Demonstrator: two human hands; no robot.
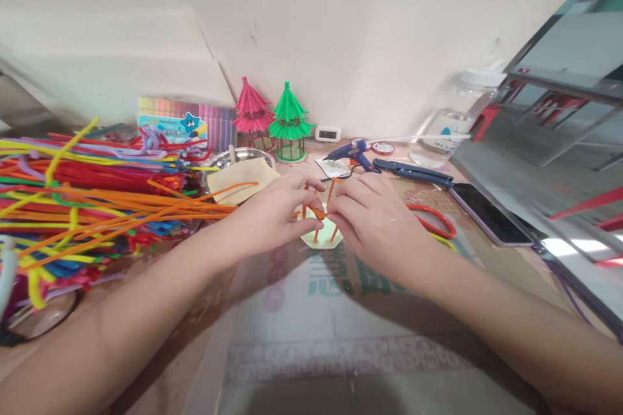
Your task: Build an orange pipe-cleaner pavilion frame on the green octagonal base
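Both hands meet over a small pale-green base (321, 237) from which several orange pipe cleaner posts (334, 233) stand up. Coming from the left, my left hand (287, 204) has its fingers curled in a pinch around a short orange pipe cleaner piece (318, 214) between the posts. My right hand (367, 211) pinches at the same piece from the other side, its fingertips close to the left ones. The fingers partly hide the posts and the exact grip. The base rests on a printed sheet on the table.
Bundled pipe cleaners (97, 207) crowd the left. Behind stand a pink pavilion (252, 110), a green pavilion (291, 120), a small digital clock (328, 134) and a glue gun (357, 154). To the right lie pliers (413, 172), red-handled scissors (445, 224), a phone (489, 214) and a bottle (448, 120).
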